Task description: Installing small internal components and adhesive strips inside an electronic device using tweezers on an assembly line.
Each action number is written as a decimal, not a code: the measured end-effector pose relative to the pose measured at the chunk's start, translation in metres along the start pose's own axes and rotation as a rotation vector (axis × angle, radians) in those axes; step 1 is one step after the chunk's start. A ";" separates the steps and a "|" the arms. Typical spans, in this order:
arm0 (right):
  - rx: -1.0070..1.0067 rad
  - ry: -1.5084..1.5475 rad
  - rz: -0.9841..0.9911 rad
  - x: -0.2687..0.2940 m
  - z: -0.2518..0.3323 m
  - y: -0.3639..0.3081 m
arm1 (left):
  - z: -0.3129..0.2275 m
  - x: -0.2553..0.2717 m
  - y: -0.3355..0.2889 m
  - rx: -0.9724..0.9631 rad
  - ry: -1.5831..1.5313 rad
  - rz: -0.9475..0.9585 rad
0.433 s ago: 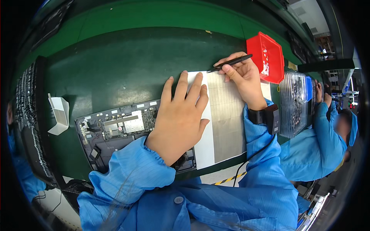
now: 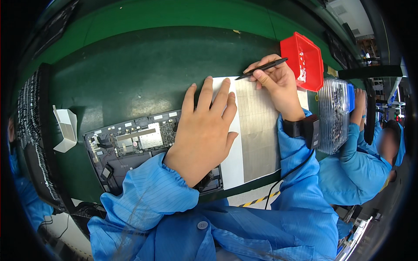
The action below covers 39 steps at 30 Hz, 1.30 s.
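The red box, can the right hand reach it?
Probably yes: the red box stands open close beside the right hand, though the black pen-shaped tool in that hand may hinder it.

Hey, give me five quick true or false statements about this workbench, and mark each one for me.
1. The right hand holds a black pen-shaped tool. True.
2. The left hand hides part of the open laptop. True.
3. The left hand is balled into a fist. False: its fingers are spread out.
4. Small white bits lie in the red box. True.
5. The red box stands to the left of the laptop. False: it stands to the right.
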State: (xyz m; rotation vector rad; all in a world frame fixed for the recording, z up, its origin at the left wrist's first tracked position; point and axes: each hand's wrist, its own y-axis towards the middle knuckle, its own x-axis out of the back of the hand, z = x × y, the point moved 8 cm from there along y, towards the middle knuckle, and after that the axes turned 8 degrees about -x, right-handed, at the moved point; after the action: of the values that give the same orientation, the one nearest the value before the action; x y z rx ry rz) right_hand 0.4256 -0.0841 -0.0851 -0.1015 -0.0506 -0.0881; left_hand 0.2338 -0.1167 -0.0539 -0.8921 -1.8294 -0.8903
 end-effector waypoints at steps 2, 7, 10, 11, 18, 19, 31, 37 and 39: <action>-0.006 0.063 -0.006 0.005 0.002 -0.001 | 0.000 0.000 0.000 0.002 0.000 -0.001; 0.011 0.115 0.000 0.006 0.002 0.000 | -0.001 -0.002 0.000 -0.001 0.003 -0.007; -0.010 0.045 -0.006 0.006 0.000 0.001 | -0.001 -0.001 0.002 0.001 0.002 -0.004; -0.009 0.042 -0.006 0.006 0.001 0.001 | -0.001 -0.001 0.002 0.001 0.001 -0.003; 0.049 0.156 -0.061 0.009 0.006 -0.002 | 0.001 0.001 -0.004 -0.018 0.004 -0.029; 0.045 0.237 -0.045 0.008 0.010 -0.005 | 0.001 0.003 -0.007 -0.022 0.008 -0.048; 0.081 0.312 -0.137 -0.115 0.082 -0.096 | -0.032 0.114 -0.165 -0.322 -0.155 -0.208; 0.033 0.307 -0.118 -0.234 0.058 -0.087 | 0.064 0.128 -0.232 0.009 0.074 -0.292; -0.011 0.290 -0.138 -0.251 0.048 -0.082 | 0.082 0.126 -0.240 0.027 0.088 -0.271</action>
State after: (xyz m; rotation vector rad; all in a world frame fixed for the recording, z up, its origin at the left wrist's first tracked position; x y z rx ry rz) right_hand 0.1665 -0.1395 -0.0434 -0.0950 0.2323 -0.2404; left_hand -0.0470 -0.1363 -0.0178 -0.5858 -1.9090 -1.0517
